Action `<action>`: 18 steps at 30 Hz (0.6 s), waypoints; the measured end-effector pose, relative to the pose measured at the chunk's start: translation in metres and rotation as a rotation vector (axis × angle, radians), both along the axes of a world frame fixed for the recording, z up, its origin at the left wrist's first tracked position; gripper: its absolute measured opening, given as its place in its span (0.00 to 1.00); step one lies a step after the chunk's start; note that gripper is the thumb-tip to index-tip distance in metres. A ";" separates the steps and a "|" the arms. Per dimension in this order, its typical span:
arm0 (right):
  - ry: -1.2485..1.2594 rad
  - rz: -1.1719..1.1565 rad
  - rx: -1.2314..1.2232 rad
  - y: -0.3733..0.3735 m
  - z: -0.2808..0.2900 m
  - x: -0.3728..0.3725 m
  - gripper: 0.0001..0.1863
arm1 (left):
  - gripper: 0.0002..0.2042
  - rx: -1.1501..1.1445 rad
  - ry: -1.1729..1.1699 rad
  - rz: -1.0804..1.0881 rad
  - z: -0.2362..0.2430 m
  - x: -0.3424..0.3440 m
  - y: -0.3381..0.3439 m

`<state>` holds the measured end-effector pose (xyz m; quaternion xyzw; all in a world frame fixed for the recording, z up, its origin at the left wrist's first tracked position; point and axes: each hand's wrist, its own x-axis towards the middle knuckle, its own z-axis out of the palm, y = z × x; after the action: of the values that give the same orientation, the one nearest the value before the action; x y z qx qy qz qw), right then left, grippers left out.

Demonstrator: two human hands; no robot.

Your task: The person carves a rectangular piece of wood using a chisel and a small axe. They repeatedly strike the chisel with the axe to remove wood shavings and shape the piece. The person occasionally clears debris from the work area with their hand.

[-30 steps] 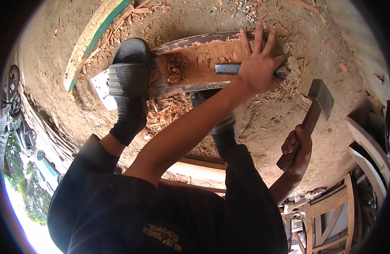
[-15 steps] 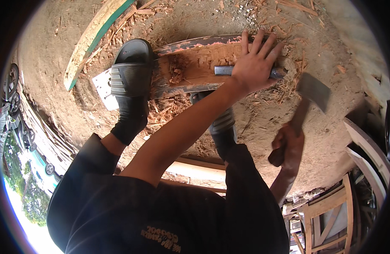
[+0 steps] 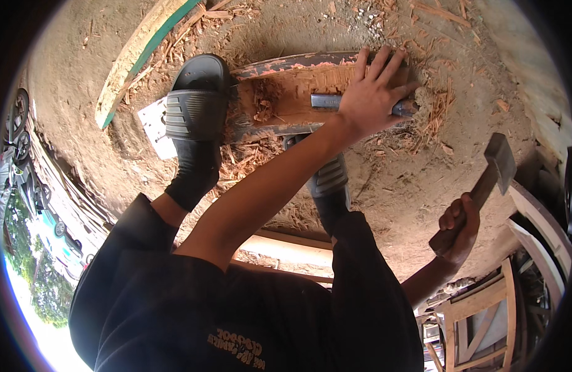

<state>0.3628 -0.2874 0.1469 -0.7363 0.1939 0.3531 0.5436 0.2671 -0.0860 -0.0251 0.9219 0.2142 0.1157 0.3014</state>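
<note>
A hollowed piece of wood with a dark, reddish, worn rim lies across the ground in front of me. My left hand rests palm down over its right part, fingers spread toward the far rim. Beneath that palm runs a metal bar-like tool; its broad grey end shows to the left, its darker end by the thumb. My right hand is off to the right, fingers wrapped round the wooden handle of a hammer-like tool. The broad metal head of that tool points up and away, apart from the wood.
My sandalled left foot presses on the wood's left end; the right foot is at its near side. Wood chips litter the dirt. A green-edged curved plank lies far left. Curved boards and a wooden frame stand at right.
My right hand has swung the hammer-like tool to the right, away from the wood. My left hand stays nearly in place, its thumb shifted slightly nearer.
</note>
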 end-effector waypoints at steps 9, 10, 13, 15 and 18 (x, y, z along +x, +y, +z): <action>0.153 0.398 -0.178 0.045 -0.033 -0.052 0.07 | 0.41 -0.028 0.072 -0.016 0.007 0.000 0.004; 0.144 0.400 -0.146 0.050 -0.036 -0.055 0.07 | 0.40 -0.058 0.043 0.009 0.005 -0.004 0.005; 0.143 0.378 -0.088 0.054 -0.032 -0.052 0.09 | 0.39 -0.107 -0.012 0.057 0.001 -0.014 0.008; 0.137 0.336 -0.071 0.052 -0.026 -0.048 0.10 | 0.39 -0.087 -0.004 0.054 0.005 -0.014 0.007; 0.106 0.264 -0.107 0.043 -0.012 -0.044 0.11 | 0.23 -0.095 -0.021 0.007 0.007 -0.019 0.007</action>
<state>0.3191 -0.2443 0.1353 -0.7636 0.1422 0.4491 0.4416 0.2484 -0.0789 -0.0186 0.9045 0.2197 0.1161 0.3467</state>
